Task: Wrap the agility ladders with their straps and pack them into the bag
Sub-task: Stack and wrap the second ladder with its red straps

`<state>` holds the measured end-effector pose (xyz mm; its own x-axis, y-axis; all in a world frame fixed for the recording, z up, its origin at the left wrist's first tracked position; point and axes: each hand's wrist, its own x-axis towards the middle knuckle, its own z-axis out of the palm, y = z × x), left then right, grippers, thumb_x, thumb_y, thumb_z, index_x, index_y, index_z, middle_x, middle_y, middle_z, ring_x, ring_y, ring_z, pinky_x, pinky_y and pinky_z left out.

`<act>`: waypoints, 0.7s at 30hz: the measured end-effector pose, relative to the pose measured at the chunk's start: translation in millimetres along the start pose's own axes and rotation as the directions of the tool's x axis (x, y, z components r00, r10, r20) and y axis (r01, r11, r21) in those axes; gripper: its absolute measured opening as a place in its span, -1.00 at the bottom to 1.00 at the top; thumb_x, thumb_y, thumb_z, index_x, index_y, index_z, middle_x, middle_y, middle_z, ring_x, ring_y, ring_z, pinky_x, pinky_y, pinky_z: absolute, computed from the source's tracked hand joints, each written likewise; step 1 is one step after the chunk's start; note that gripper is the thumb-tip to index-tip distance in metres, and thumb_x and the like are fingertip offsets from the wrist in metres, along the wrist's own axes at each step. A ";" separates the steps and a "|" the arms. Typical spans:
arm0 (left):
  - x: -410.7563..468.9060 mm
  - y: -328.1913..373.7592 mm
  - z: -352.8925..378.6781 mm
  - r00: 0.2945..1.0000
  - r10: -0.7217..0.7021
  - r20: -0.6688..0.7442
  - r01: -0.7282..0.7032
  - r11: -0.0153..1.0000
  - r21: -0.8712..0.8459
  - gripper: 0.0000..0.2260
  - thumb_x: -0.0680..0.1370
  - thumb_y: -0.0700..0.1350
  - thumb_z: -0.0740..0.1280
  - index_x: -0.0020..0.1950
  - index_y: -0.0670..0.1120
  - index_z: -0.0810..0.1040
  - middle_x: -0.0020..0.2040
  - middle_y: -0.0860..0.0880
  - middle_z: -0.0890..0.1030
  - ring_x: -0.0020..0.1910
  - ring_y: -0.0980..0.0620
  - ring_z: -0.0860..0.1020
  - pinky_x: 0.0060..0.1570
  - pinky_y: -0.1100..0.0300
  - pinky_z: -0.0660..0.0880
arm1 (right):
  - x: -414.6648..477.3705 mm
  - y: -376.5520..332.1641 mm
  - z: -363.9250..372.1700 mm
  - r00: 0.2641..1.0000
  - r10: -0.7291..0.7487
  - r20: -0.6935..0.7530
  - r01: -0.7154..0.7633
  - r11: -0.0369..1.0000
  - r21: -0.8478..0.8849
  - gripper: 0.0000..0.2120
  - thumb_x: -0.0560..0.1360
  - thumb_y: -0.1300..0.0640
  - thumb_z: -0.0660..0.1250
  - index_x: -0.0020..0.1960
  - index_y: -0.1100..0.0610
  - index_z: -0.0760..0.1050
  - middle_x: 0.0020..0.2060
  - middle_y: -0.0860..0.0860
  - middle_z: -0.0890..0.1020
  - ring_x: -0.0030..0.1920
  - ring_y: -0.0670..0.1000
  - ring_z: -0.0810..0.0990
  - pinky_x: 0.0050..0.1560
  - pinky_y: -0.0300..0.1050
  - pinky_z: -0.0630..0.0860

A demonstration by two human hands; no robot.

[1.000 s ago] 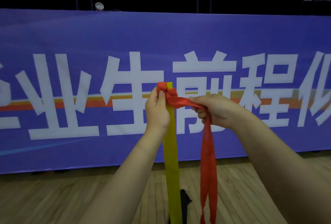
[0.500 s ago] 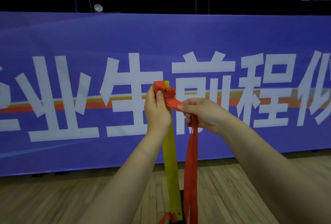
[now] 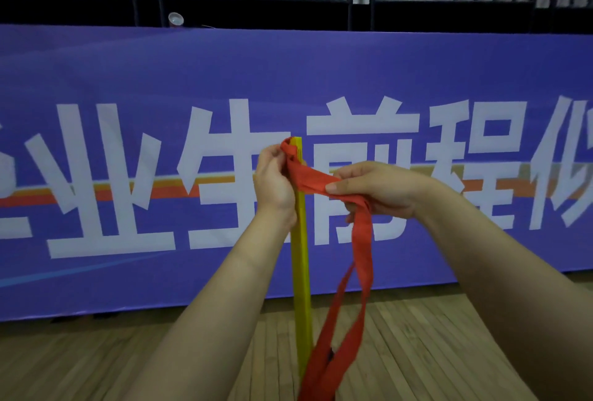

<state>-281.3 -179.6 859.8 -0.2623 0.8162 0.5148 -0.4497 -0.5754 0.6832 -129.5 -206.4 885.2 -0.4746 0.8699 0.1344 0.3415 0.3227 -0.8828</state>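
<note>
One bundle of yellow ladder rungs (image 3: 301, 272) is being held upright, with the purple banner (image 3: 128, 79) being seen behind the bundle. The bundle's top end is being gripped by the left hand (image 3: 276, 179), its fingers curled round the rungs and the first red turns. Just right of the bundle, the red strap (image 3: 362, 246) is being pinched and drawn taut by the right hand (image 3: 378, 192), with the long slack being left hanging beside the bundle's lower half. By this showing, wrapping is only being started. Most of the winding and all of the packing are being left for later. No bag is being plainly shown.
</note>
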 end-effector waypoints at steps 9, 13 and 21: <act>5.5 -4.3 -3.5 0.964 0.241 0.116 -0.267 0.882 0.389 -0.89 0.66 -0.15 0.07 0.10 -0.03 0.37 -0.02 -0.03 0.57 -0.06 0.15 0.55 -0.04 0.29 0.47 | 9.2 26.4 3.3 0.956 -0.082 -0.282 0.089 0.996 0.010 -0.87 0.56 0.12 0.29 -0.15 0.08 0.53 -0.48 -0.05 0.30 -0.46 -0.08 0.23 -0.40 -0.21 0.28; 6.3 1.7 -5.7 0.993 0.119 0.029 -0.121 0.985 0.126 -0.76 0.66 -0.16 0.07 -0.06 -0.04 0.50 -0.22 0.04 0.54 -0.28 0.22 0.51 -0.25 0.34 0.47 | 9.7 17.1 9.8 0.846 -0.337 -0.414 0.243 0.933 -0.264 -0.91 0.54 0.10 0.32 -0.13 0.08 0.54 -0.41 -0.09 0.40 -0.44 -0.18 0.36 -0.37 -0.33 0.34; -4.8 13.8 -1.0 0.752 -0.409 0.517 0.558 0.813 -0.169 -0.59 0.53 -0.04 0.08 -0.31 -0.19 0.62 -0.39 -0.10 0.53 -0.53 0.06 0.38 -0.56 0.31 0.27 | 14.4 -0.9 14.9 0.864 -0.405 -0.299 0.385 0.914 -0.125 -0.60 0.49 0.25 0.37 0.31 0.09 0.43 -0.38 0.00 0.41 -0.41 -0.15 0.41 -0.39 -0.34 0.35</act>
<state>-287.1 -191.4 866.2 0.4280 0.8219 0.3758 -0.6558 -0.0037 0.7549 -148.8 -199.7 881.2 -0.3060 0.7327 0.6078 0.2307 0.6765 -0.6994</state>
